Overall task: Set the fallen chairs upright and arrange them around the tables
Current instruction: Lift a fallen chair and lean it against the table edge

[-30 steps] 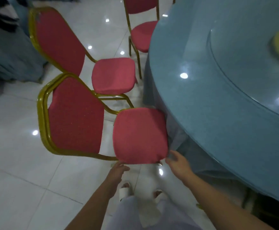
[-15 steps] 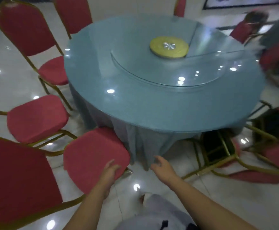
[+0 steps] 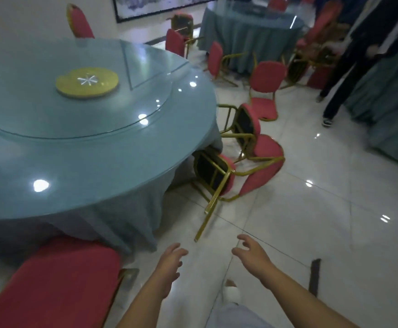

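A round table (image 3: 86, 176) with a blue cloth and a glass turntable fills the left. An upright red chair (image 3: 58, 280) with a gold frame stands at its near edge, bottom left. Two red chairs lie tipped over at the table's right side: the nearer fallen chair (image 3: 219, 178) points a gold leg toward me, and a second fallen chair (image 3: 247, 124) lies behind it. My left hand (image 3: 169, 263) and my right hand (image 3: 252, 254) hover over the floor in front of the nearer fallen chair, fingers spread, holding nothing.
More red chairs lie tipped near a second blue-clothed table (image 3: 247, 31) at the back. One chair (image 3: 265, 91) stands in the aisle. A person in dark trousers (image 3: 335, 79) stands at the right. White tiled floor (image 3: 323, 221) stretches to the right.
My view has swung right from the upright chairs to the fallen ones. Both hands have left the upright chair's seat and now reach forward, empty.
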The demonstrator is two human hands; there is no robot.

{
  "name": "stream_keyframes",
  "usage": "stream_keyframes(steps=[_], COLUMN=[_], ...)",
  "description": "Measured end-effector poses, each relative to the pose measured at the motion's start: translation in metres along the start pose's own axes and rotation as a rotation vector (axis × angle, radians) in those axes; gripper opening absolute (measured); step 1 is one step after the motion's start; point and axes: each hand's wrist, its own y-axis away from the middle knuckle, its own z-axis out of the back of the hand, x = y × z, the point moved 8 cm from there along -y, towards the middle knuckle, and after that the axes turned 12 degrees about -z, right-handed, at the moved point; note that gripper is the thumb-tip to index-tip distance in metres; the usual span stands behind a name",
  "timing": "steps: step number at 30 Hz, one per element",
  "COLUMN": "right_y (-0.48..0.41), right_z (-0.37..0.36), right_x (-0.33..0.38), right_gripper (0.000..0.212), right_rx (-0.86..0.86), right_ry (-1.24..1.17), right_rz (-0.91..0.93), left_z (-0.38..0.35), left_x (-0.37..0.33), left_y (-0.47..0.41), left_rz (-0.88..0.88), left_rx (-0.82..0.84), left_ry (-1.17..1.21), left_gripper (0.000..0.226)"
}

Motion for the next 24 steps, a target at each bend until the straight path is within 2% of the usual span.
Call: stream_keyframes(steps=[10,18,24], right_y=[-0.069,-0.158,-0.226], right_z=[0.126,0.231,0.309], right_x=[-0.054,-0.076,-0.067], right_gripper=[0.052,0.050,0.052], right_rx=[-0.070,-0.083,-0.082], right_ry=[-0.300,-0.384,-0.383], right_rz=[-0.089,-0.129,-0.158], left_z=[-0.146,-0.245,-0.318], left_x=[-0.032,-0.077,-0.112], left_y=[-0.052,-0.120,-0.182], left_rz=[0.130,-0.020,0.018], left_rx=[0.170,0.186,0.173], left_ry=[-0.285,-0.388,-0.458], left_gripper=[0.040,0.033,0.037])
